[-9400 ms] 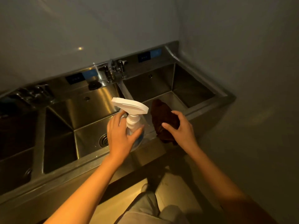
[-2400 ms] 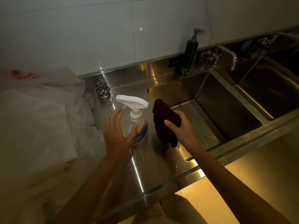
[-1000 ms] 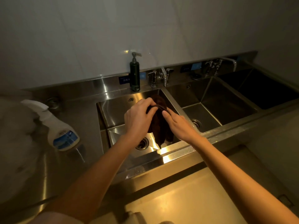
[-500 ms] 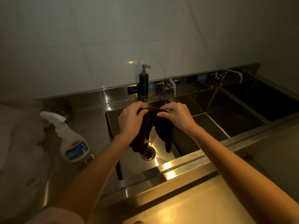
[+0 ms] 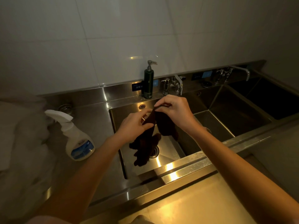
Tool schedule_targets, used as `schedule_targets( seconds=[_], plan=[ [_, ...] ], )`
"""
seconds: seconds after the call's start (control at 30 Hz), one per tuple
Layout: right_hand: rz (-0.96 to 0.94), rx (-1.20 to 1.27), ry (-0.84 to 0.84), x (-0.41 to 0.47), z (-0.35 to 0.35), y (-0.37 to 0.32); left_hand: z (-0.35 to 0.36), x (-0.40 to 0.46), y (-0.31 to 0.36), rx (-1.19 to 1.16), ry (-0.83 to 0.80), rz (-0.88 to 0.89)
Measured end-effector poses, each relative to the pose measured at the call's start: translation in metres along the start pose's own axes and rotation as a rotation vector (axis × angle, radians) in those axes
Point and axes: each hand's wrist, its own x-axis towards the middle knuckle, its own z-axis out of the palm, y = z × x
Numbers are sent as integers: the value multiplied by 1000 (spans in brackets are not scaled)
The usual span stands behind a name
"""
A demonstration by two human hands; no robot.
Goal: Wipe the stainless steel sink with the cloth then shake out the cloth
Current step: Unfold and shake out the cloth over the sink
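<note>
Head view: dark brown cloth [image 5: 149, 139] hangs over the leftmost basin of the stainless steel sink [image 5: 182, 164], above the drain. Left hand [image 5: 135, 125] pinches its upper edge; right hand [image 5: 175, 113] pinches the top corner, fingers curled. White spray bottle with blue label [image 5: 76, 138] stands on the counter, left of the basin. Dark green pump dispenser [image 5: 148, 80] upright behind.

The round steel drain [image 5: 155, 152] at the bottom of the nearest basin is half covered by the hanging dark brown cloth [image 5: 146, 143]. The small blue label [image 5: 137, 86] on the steel backsplash is too small to read, and the dark green pump bottle [image 5: 148, 82] hides part of it. The white crumpled material [image 5: 17, 139] at far left runs off the edge; it may be plastic sheeting.
</note>
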Motion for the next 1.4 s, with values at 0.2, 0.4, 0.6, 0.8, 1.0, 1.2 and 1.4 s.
schedule_targets(
  seconds=[0.2, 0.4, 0.6, 0.8, 1.0, 1.2, 1.4],
  plan=[
    [-132, 7, 45, 3, -6, -14, -6, 1, 11, -246, 166, 82],
    [-28, 7, 87, -6, -7, -3, -1, 2, 15, -260, 194, 86],
    [-73, -90, 94, -7, -14, 7, -10, 7, 21, -384, 165, 78],
    [-97, -109, 152, -14, -13, 11, -10, 8, 38, -190, 156, 88],
    [6, -71, 66, -6, -18, -7, -4, 9, 48, 262, 128, 85],
    [-46, -233, -153, 17, -33, -34, 7, 12, 51, 120, 215, 116],
    [82, -92, -420, 38, -48, -33, 10, 12, 57, -189, 155, 93]
  ],
)
